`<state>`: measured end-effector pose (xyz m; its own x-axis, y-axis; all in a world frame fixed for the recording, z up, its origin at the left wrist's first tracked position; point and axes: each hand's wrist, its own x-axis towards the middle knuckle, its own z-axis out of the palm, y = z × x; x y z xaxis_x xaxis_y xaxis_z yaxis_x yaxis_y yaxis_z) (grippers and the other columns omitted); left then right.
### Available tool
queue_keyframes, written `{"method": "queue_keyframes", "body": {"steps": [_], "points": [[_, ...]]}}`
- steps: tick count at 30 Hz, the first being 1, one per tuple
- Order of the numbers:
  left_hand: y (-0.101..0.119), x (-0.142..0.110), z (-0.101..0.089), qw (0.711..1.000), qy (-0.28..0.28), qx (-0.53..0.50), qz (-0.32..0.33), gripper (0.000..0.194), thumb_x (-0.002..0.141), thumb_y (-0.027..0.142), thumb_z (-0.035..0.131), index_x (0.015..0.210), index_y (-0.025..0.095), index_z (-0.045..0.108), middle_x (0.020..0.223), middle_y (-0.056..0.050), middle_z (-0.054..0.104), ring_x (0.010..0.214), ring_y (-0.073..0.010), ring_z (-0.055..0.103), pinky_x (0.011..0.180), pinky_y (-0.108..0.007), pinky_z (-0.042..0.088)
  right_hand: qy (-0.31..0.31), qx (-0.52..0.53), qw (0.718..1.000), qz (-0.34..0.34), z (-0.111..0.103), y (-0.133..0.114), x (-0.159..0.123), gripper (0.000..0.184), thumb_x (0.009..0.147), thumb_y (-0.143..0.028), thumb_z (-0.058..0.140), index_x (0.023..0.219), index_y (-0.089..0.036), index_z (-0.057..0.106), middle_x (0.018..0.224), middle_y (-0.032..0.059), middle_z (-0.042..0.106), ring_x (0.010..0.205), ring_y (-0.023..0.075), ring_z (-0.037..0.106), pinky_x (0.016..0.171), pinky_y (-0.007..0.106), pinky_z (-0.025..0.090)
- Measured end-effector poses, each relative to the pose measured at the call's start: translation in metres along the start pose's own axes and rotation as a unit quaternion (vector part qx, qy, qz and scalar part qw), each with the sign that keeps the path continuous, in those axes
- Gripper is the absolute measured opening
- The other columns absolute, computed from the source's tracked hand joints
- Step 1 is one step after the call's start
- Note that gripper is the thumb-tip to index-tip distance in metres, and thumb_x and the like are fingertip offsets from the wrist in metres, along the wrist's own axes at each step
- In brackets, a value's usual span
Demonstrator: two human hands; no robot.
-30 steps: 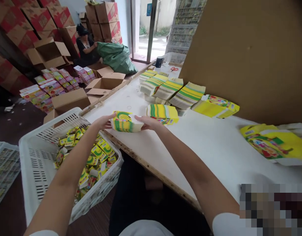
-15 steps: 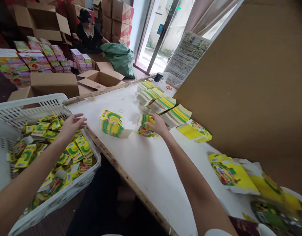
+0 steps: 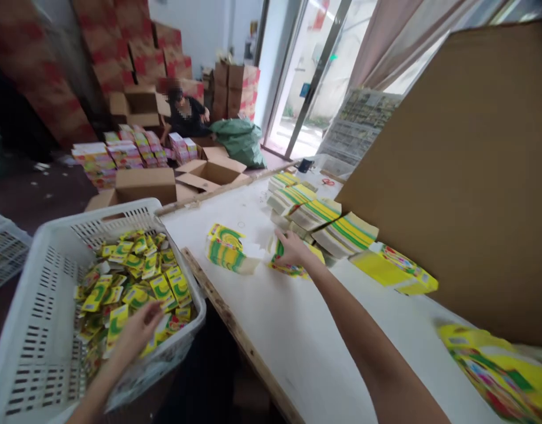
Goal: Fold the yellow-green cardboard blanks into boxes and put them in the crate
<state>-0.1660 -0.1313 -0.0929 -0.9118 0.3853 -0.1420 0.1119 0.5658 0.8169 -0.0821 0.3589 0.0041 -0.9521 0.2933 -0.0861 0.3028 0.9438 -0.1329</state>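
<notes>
My left hand (image 3: 141, 333) hovers low over the white plastic basket (image 3: 36, 294), fingers loosely bent and apart, somewhat blurred. I see nothing held in it. Below and around it lies a heap of small yellow and green packets (image 3: 136, 256). On the white table, my right hand (image 3: 293, 250) grips a small yellow and green carton (image 3: 291, 270) with printed pictures, its fingers over the top and partly covering it. Just left of that carton sits a second yellow and green carton (image 3: 227, 247), with its white flap towards the first.
Rows of flat carton stacks (image 3: 315, 215) lie farther back on the table (image 3: 271, 330), beside a yellow box (image 3: 397, 268). A tall cardboard sheet (image 3: 465, 176) stands along the right. Beyond the table, a person (image 3: 185, 112) sits among open boxes (image 3: 213, 172) and a green sack (image 3: 240, 141).
My left hand has dropped from beside the table edge down over the packets in the basket. My right hand stays on its carton. The view has shifted left and up.
</notes>
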Motion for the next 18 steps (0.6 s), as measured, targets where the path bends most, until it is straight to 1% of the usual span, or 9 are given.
{"method": "queue_keyframes", "body": {"steps": [2, 3, 4, 7, 9, 11, 14, 18], "points": [[-0.010, -0.006, 0.013, 0.998, -0.030, 0.046, 0.019, 0.049, 0.072, 0.067, 0.057, 0.096, 0.026, 0.070, 0.088, -0.005, 0.075, 0.085, -0.0287, 0.070, 0.083, -0.039, 0.054, 0.013, -0.006, 1.000, 0.000, 0.001, -0.006, -0.006, 0.114, 0.056, -0.039, 0.083, 0.154, -0.008, 0.034, 0.138, 0.0263, 0.047, 0.130, 0.0429, 0.045, 0.109, 0.047, 0.034], [-0.013, -0.006, 0.018, 0.994, -0.076, 0.073, 0.025, 0.043, 0.075, 0.064, 0.056, 0.092, 0.027, 0.071, 0.086, -0.005, 0.075, 0.086, -0.0288, 0.070, 0.083, -0.038, 0.054, 0.020, -0.006, 1.000, 0.001, 0.002, -0.009, -0.009, 0.114, 0.054, -0.038, 0.082, 0.153, -0.006, 0.036, 0.136, 0.0276, 0.049, 0.129, 0.0437, 0.046, 0.108, 0.048, 0.035], [-0.016, -0.005, 0.022, 0.990, -0.106, 0.088, 0.038, 0.040, 0.079, 0.061, 0.052, 0.091, 0.028, 0.072, 0.089, -0.004, 0.076, 0.089, -0.0281, 0.070, 0.086, -0.038, 0.053, 0.025, -0.005, 1.000, -0.002, 0.004, -0.012, -0.012, 0.115, 0.053, -0.038, 0.082, 0.153, -0.005, 0.036, 0.136, 0.0282, 0.049, 0.128, 0.0438, 0.046, 0.107, 0.048, 0.036], [-0.020, 0.002, 0.025, 0.989, -0.098, 0.101, 0.037, 0.046, 0.079, 0.063, 0.051, 0.101, 0.028, 0.071, 0.086, -0.005, 0.075, 0.084, -0.0278, 0.070, 0.080, -0.037, 0.054, 0.042, 0.004, 0.999, -0.005, 0.010, -0.023, -0.026, 0.116, 0.050, -0.038, 0.083, 0.152, -0.004, 0.039, 0.136, 0.0284, 0.050, 0.127, 0.0438, 0.047, 0.107, 0.047, 0.036], [-0.020, 0.005, 0.023, 0.989, -0.092, 0.109, 0.042, 0.048, 0.078, 0.063, 0.052, 0.102, 0.026, 0.071, 0.086, -0.005, 0.074, 0.082, -0.0277, 0.070, 0.079, -0.037, 0.054, 0.052, 0.010, 0.999, -0.001, 0.015, -0.030, -0.040, 0.115, 0.050, -0.039, 0.082, 0.152, -0.006, 0.039, 0.136, 0.0270, 0.050, 0.128, 0.0430, 0.046, 0.108, 0.048, 0.035], [-0.018, 0.005, 0.021, 0.987, -0.083, 0.130, 0.052, 0.043, 0.080, 0.057, 0.053, 0.101, 0.025, 0.071, 0.088, -0.006, 0.075, 0.084, -0.0279, 0.070, 0.081, -0.037, 0.054, 0.059, 0.016, 0.998, 0.001, 0.021, -0.036, -0.058, 0.112, 0.052, -0.039, 0.079, 0.153, -0.010, 0.039, 0.137, 0.0251, 0.050, 0.129, 0.0416, 0.045, 0.109, 0.048, 0.034], [-0.015, 0.004, 0.018, 0.984, -0.061, 0.152, 0.063, 0.034, 0.084, 0.045, 0.052, 0.103, 0.024, 0.071, 0.094, -0.007, 0.076, 0.092, -0.0272, 0.070, 0.087, -0.035, 0.052, 0.061, 0.023, 0.998, 0.003, 0.029, -0.045, -0.087, 0.111, 0.053, -0.040, 0.078, 0.154, -0.012, 0.038, 0.138, 0.0237, 0.050, 0.131, 0.0401, 0.043, 0.111, 0.047, 0.032], [-0.011, -0.002, 0.015, 0.985, -0.044, 0.154, 0.065, 0.030, 0.087, 0.035, 0.051, 0.102, 0.020, 0.071, 0.099, -0.009, 0.076, 0.097, -0.0245, 0.070, 0.089, -0.032, 0.049, 0.058, 0.026, 0.998, 0.008, 0.036, -0.058, -0.128, 0.113, 0.055, -0.039, 0.076, 0.156, -0.010, 0.034, 0.143, 0.0247, 0.046, 0.133, 0.0408, 0.041, 0.113, 0.047, 0.030]]}}
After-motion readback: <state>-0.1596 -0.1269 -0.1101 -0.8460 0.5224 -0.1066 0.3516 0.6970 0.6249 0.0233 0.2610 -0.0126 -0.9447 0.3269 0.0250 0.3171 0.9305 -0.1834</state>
